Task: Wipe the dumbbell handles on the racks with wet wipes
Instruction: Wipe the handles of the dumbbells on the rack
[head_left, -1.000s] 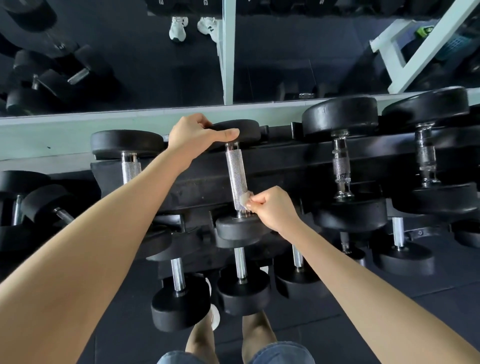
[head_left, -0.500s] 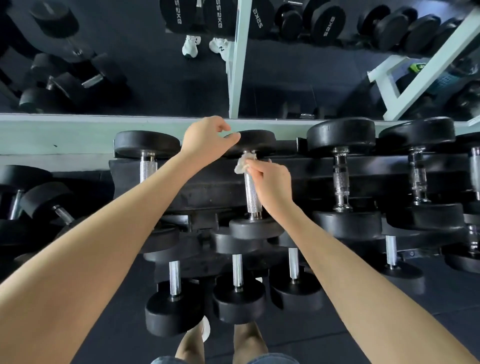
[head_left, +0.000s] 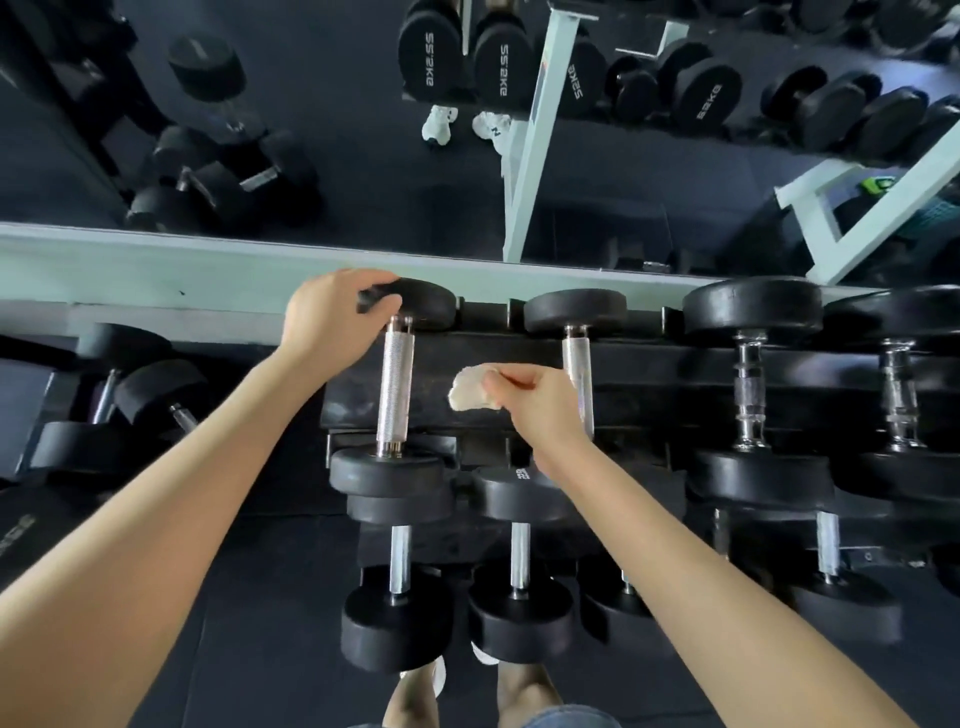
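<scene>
left hand (head_left: 332, 317) curled over the far dumbbell head (head_left: 434, 306), its knurled handle (head_left: 395, 387) just under those fingers, right hand (head_left: 543, 410) pinching a crumpled wet wipe (head_left: 470, 392), wipe bunched past the fingertips, just beside that handle and clear of it, above the black rack (head_left: 353, 410)

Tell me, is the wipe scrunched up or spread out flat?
Scrunched up. The wet wipe is a bunched white wad, pinched in the fingers of the right hand.

- Left hand (head_left: 332, 312): grips far head of dumbbell (head_left: 396, 387) on top rack (head_left: 649, 384).
- Right hand (head_left: 540, 402): pinches crumpled wet wipe (head_left: 470, 392), beside the knurled handle (head_left: 395, 387), not touching it.
</scene>
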